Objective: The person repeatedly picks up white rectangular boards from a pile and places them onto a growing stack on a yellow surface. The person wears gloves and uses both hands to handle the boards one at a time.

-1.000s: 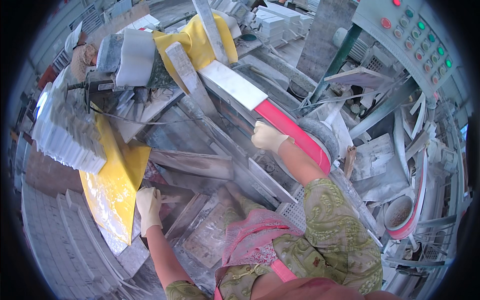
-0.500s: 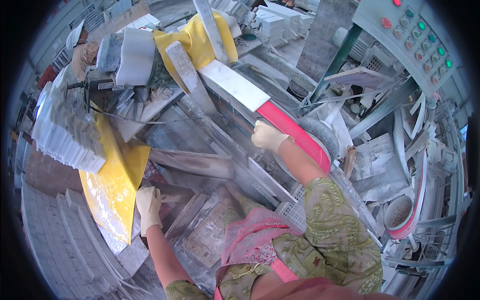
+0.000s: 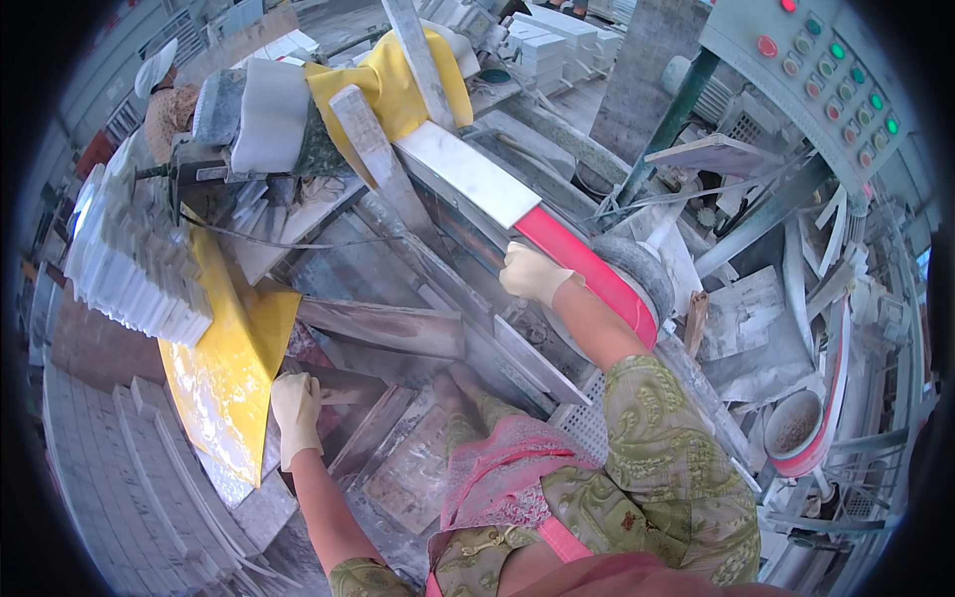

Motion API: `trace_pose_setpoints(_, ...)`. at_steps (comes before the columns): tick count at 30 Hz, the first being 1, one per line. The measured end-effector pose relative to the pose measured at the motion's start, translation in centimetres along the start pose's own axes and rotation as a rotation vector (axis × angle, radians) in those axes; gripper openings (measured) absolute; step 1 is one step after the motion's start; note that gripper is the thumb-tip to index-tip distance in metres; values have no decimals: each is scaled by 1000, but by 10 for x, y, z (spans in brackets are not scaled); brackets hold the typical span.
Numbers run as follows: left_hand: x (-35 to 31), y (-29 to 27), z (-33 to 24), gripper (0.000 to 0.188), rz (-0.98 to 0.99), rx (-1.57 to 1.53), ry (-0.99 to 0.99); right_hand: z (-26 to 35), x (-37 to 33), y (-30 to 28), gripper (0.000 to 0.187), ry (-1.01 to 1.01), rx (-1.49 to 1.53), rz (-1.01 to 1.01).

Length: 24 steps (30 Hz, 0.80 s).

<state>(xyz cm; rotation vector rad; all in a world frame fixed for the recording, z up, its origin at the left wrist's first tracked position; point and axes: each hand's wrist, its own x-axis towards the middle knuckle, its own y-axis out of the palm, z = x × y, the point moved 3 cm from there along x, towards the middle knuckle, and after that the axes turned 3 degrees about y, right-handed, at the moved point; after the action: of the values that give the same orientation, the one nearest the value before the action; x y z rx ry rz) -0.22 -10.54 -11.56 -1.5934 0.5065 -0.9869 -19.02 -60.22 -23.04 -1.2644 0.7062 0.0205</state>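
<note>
"Starting with the right hand. State?"

"Gloved, fingers curled narrow, just beside the near edge of the red band. Whether the curl holds anything: cannot tell."

"Left hand?"

"Also gloved, fingers bent down beside the yellow sheet. Grip hidden; cannot tell."

"And the white slab?"

"Lengthwise along the narrow machine, its near end meeting the red band, near corner just past the right hand. Far end close to the leaning grey bar."

"How far along?"

"Partway, by my judgement: slab lies on the run, not off it. Stacked slabs at left; finished or waiting, no telling."

"Edges, room?"

"A good length of red band shows past the slab's near end. Grey wheel crowds its far side. Between the hands, a wide gap, partly filled by a grey-brown board. Control panel upper right, well apart from both hands."
</note>
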Motion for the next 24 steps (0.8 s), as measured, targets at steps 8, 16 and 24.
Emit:
trace_pose_setpoints(8,1,-2,-1,25,20,-1,-3,10,-23,-17,41,-23,-88,16)
trace_pose_setpoints(16,1,0,1,24,28,-5,-3,7,-14,-10,40,-4,2,-13)
trace_pose_setpoints(24,-1,1,2,23,35,7,-2,1,-3,-2,39,-2,-58,-9)
